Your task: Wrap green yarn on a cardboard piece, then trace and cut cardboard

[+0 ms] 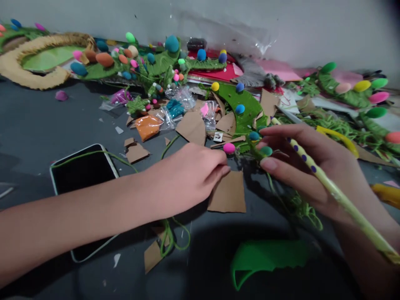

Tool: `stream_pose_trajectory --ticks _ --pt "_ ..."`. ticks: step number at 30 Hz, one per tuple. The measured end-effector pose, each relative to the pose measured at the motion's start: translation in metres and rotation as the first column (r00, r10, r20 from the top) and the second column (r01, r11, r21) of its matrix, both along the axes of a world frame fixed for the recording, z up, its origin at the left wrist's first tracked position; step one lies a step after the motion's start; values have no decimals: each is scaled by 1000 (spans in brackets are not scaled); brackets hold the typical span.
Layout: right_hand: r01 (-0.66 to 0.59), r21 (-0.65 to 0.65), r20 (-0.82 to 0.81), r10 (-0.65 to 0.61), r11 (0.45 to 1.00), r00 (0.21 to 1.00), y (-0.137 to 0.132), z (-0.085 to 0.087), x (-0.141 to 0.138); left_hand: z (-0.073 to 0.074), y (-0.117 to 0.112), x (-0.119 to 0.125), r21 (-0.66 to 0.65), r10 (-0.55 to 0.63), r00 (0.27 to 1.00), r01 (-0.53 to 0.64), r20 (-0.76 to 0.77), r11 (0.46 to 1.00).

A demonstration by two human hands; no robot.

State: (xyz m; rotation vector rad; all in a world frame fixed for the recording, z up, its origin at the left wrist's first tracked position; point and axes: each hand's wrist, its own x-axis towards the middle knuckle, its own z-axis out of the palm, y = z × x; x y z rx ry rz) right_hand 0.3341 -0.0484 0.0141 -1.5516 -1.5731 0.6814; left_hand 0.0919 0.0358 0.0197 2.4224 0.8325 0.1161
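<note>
My left hand (203,171) reaches across the middle, closed, with fingers curled and fingertips pressed together. It is at the top left corner of a squarish cardboard piece (227,192); whatever is in the pinch is hidden. My right hand (315,162) has a yellow pencil with purple dots (334,191) lodged across it between thumb and fingers. Its thumb and fingertips curve around a teal-green ball (266,151) at the lower end of a green crescent (231,100). Just off my left fingertips sits a pink ball (229,148).
A phone (84,171) lies under my left forearm, with green yarn (168,237) nearby. In front is a green plastic piece (265,258). Cardboard scraps (190,127), small plastic bags (148,126), yellow-handled scissors (339,139) and decorated rings (46,62) crowd the back.
</note>
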Motion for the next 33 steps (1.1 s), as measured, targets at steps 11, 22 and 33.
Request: stream_pose_trajectory --ticks 11,22,33 --pt "-334 -1 278 321 943 905 -8 -11 -3 3 -9 -24 270 -137 983 165 -119 949" --pt "-380 -18 331 364 925 871 -8 -11 -1 -8 -8 -10 362 -89 987 132 -132 923" --pt "-395 44 448 336 917 829 -5 -15 -14 -14 -6 -10 468 -38 994 80 -98 880"
